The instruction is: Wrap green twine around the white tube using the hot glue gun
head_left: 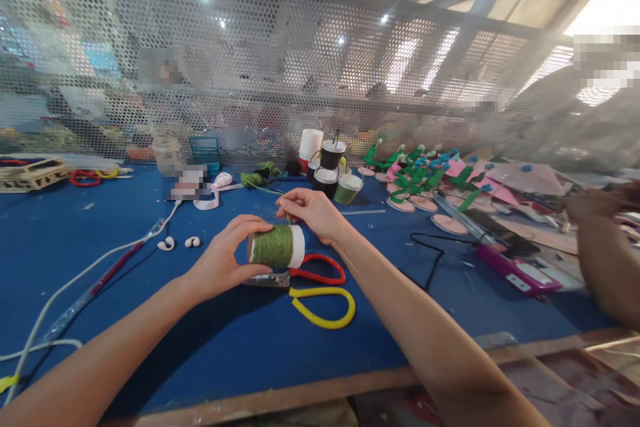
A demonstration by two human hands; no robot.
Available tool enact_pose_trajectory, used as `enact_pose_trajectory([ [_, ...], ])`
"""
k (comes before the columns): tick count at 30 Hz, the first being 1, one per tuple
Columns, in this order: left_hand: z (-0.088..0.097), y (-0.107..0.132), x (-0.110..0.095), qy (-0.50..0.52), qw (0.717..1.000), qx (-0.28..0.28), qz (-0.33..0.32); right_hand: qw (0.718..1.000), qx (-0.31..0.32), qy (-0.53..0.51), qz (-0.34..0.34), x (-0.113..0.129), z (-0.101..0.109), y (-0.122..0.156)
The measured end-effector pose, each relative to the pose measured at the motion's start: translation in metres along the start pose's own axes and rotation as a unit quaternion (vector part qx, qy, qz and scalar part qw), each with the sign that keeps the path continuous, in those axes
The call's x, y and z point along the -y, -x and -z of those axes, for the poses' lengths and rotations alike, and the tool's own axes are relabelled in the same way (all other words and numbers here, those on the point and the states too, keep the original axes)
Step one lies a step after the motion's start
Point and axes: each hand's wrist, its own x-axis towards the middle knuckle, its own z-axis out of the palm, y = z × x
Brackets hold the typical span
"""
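My left hand (227, 257) is wrapped round a paper cup (274, 246) lying on its side in the air, its wall covered in green yarn and its white rim to the right. Just above the cup, my right hand (307, 210) pinches the green yarn (273, 193), which runs back to a small green yarn ball (251, 179) on the table. Below the cup lie scissors (327, 307) with one red and one yellow handle loop; my left hand and the cup partly hide their blades.
Small black and green wrapped cups (349, 189) stand at the back beside a stack of white cups (311, 144). Green paper plants (415, 180) crowd the right, near a purple glue gun (517, 270) and another person's arm (603, 253). A white cable (100, 259) crosses the left.
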Motion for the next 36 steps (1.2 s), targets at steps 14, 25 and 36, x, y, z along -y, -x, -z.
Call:
enact_pose_trajectory([
  [14, -0.001, 0.000, 0.001, 0.017, 1.000, -0.011, -0.003, 0.998, 0.011, 0.004, -0.054, -0.002, -0.002, 0.000],
  [25, -0.005, 0.002, 0.002, 0.121, 0.991, -0.023, 0.049, 0.991, 0.029, -0.039, -0.128, -0.006, -0.003, -0.002],
  [36, -0.010, 0.001, -0.001, 0.312, 0.936, -0.017, 0.166, 0.989, 0.035, -0.033, -0.142, -0.011, -0.002, -0.004],
])
